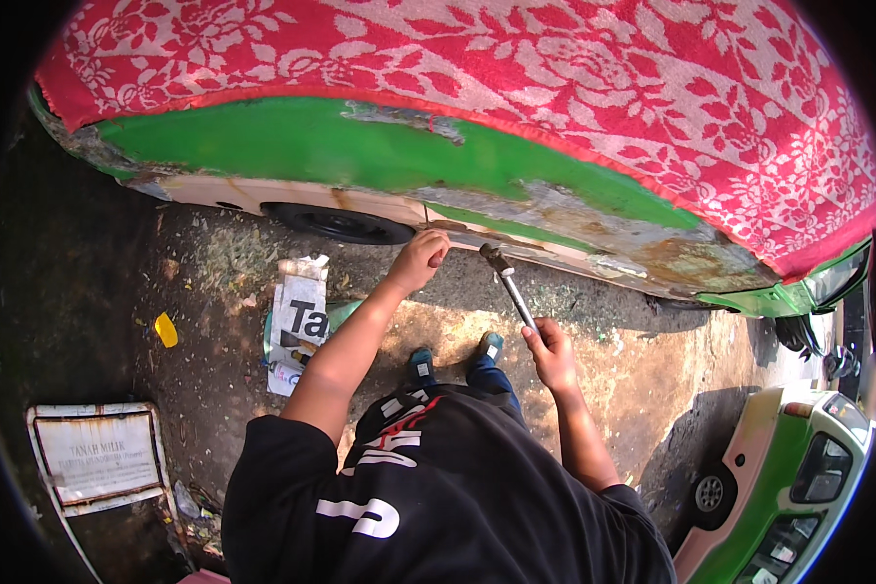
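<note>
Hands closed: R [552,356] on hammer [513,294], L [414,265] prob. on brown handle [437,260], nr green veh. side [292,146].

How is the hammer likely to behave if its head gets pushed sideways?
The hammer should stay stiff, since its shaft looks straight and metallic. It is probably head-heavy: the dark, blocky head sits at the end away from the right hand. A sideways push might twist it in that one-handed grip.

Outdoor yard: dirty ground [652,346], rusty vehicle [243,146], van [769,492]
</note>
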Demonstrator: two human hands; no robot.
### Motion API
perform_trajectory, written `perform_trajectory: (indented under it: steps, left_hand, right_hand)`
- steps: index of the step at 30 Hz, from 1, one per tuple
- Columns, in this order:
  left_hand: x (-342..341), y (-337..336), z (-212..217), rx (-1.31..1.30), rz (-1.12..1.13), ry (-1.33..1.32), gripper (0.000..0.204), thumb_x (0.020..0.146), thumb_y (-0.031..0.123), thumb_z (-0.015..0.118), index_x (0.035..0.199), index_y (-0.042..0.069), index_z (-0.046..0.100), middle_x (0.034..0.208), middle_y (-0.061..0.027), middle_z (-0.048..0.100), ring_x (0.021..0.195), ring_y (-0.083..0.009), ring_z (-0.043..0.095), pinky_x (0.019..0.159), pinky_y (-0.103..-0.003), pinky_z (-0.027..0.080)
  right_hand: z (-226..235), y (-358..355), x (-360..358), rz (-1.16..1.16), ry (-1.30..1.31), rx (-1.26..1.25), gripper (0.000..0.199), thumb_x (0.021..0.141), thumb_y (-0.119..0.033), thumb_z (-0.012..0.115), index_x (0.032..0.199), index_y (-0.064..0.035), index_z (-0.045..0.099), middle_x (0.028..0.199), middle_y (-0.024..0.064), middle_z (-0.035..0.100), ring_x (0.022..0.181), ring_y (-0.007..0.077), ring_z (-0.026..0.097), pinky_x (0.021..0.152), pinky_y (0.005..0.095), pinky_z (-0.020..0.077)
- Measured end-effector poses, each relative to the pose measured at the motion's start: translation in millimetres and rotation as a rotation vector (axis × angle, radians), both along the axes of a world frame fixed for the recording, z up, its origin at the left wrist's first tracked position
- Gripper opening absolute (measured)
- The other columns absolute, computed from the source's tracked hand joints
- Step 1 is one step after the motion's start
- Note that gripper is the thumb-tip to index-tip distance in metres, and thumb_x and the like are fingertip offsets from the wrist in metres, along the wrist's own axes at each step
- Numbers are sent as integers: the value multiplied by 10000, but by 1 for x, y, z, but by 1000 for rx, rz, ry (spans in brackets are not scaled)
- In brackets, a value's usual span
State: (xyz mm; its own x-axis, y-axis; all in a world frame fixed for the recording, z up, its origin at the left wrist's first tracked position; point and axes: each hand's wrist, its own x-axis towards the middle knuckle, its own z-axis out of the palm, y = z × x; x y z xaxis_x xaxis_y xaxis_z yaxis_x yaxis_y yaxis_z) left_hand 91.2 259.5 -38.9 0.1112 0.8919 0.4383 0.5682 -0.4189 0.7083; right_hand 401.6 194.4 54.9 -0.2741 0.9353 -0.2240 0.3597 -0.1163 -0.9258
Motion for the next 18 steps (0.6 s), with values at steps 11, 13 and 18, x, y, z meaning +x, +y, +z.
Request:
perform_trajectory:
  steps: [11,13,18]
  left_hand:
    - [11,12,26,-27,-100,70,118,768,28,676,825,60,578,792,-55,565,800,-273,532,734,-388,453]
    - [13,14,32,-30,-115,128,151,777,79,713,780,64,563,724,-52,518,756,-267,523,712,-381,449]
    - [4,13,21,32,-146,139,358,764,138,763,637,62,437,634,-58,412,641,-263,474,665,-380,435]
  right_hand:
    - [-15,11,5,-44,11,-68,212,905,-213,669,949,-8,641,668,-8,546,618,60,438,558,246,382]
    - [-16,12,3,-49,44,-65,214,906,-213,668,949,-5,640,669,-8,547,622,55,440,559,243,383]
    - [-16,10,1,-52,44,-52,219,910,-219,664,949,-5,640,663,-6,547,617,49,444,553,238,381]
